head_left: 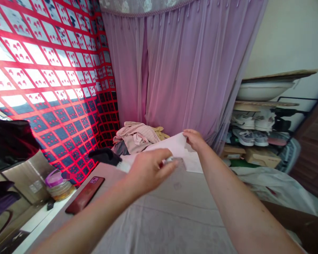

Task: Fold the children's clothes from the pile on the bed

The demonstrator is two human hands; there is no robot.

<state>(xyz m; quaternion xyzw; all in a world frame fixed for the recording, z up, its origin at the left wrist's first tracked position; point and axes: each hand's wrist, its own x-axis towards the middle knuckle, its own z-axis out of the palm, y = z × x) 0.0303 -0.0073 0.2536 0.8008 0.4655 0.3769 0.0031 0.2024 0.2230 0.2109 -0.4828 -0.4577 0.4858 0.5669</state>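
Note:
My left hand (150, 171) reaches in over the bed, its fingertips pinching a small silvery object (172, 160) that is too blurred to identify. A thin white sheet (169, 150), perhaps paper or fabric, lies at the far side of the bed and partly lifts off it. My right hand (194, 138) grips that sheet's upper edge. The sheet's left part passes behind my left hand, which hides some of it. The bed's pale grey cover (175, 220) stretches beneath both arms.
A phone in a red case (84, 194) lies near the bed's left edge, beside a purple-lidded jar (58, 187). A black object (104, 156) and piled clothes (135, 137) sit at the far end. Shoes on a rack (250, 128) and cardboard boxes (262, 157) stand right.

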